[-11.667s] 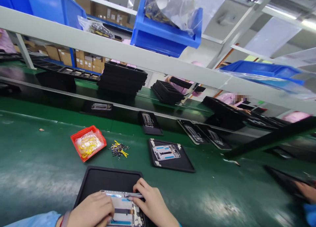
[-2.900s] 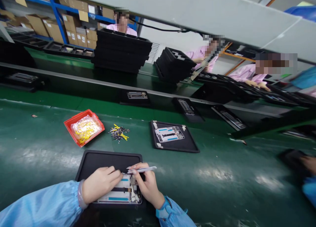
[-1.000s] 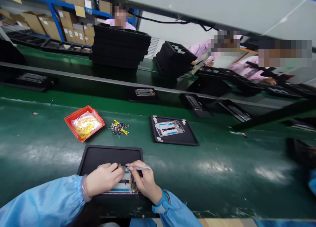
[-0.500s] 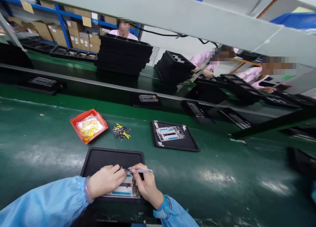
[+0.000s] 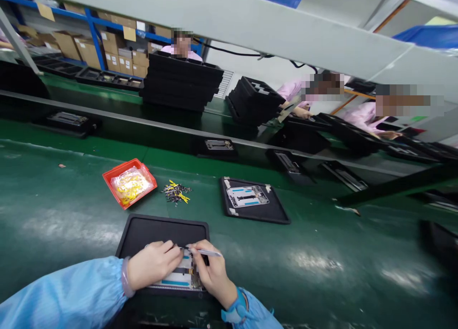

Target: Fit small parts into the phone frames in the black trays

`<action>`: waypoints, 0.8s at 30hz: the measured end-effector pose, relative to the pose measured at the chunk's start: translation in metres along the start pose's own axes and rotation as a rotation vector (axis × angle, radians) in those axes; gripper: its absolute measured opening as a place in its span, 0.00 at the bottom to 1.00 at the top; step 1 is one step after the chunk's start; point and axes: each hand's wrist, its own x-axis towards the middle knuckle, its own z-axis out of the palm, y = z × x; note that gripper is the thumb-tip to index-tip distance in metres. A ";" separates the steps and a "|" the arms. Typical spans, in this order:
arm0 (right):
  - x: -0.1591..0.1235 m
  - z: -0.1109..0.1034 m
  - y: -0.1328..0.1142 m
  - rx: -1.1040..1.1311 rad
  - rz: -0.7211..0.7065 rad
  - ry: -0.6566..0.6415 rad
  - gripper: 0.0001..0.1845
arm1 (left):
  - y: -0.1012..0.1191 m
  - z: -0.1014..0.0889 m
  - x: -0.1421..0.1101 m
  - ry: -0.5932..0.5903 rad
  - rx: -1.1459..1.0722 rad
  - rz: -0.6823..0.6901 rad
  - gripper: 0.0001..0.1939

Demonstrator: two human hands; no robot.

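Observation:
A partly assembled phone [image 5: 175,278], its inside facing up with blue strips, lies on a black tray [image 5: 161,229] in front of me. My left hand [image 5: 154,266] lies over the phone's left part, fingers bent and closed on its far edge; the fingertips' exact contact is hidden. Pinched in my right hand [image 5: 214,272] are silver tweezers [image 5: 210,253], their tips meeting the phone's far edge beside my left fingertips. Whether the tips hold a small part is too small to tell. Farther off sits a loose pile of small black and yellow parts [image 5: 176,192].
A red bin [image 5: 123,206] holds a plastic bag of yellow parts. Right of the pile, another black tray [image 5: 265,215] carries a second open phone [image 5: 247,196]. Beyond, more phones on trays line a dark strip, with stacked black trays [image 5: 181,83] and co-workers in pink behind.
The view has shifted slightly. My right hand and the tweezers have tilted a little, the tweezers' rear end dropping; my left hand stays in place on the phone.

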 end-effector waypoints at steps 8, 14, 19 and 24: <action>0.002 -0.002 0.004 0.061 -0.067 -0.124 0.07 | 0.000 0.002 0.000 0.062 -0.022 -0.046 0.02; 0.003 0.002 0.001 0.032 0.028 -0.071 0.11 | -0.006 0.002 0.000 0.157 -0.175 -0.188 0.09; -0.004 -0.001 0.007 0.069 0.190 0.213 0.08 | -0.011 -0.003 0.007 0.088 -0.507 -0.386 0.04; 0.007 -0.021 0.012 0.272 0.146 0.288 0.10 | -0.002 0.004 0.015 -0.045 -0.416 -0.393 0.05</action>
